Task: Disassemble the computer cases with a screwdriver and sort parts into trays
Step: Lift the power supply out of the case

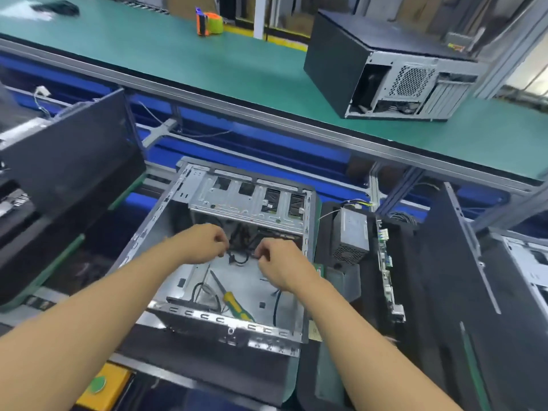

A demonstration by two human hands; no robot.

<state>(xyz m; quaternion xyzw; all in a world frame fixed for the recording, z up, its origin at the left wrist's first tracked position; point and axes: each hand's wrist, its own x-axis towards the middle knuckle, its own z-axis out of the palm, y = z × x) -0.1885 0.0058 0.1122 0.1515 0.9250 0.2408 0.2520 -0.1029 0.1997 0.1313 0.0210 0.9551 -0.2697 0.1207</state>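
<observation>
An open grey computer case (184, 209) lies on its side in front of me, its drive cage at the far end. My left hand (201, 241) and my right hand (278, 262) reach inside it, each pinching a thin black cable (240, 259) that loops between them. On the case floor near its front edge rests a screwdriver (234, 304) with a yellow and green handle, untouched. More black wires lie at the case's near left.
To the right, a black tray (415, 292) holds a power supply (353, 232) and a circuit board (385, 262) on edge. Black panels stand at left and right. Another case (385, 63) sits on the green conveyor (207, 69) beyond, plus an orange tape dispenser (207, 23).
</observation>
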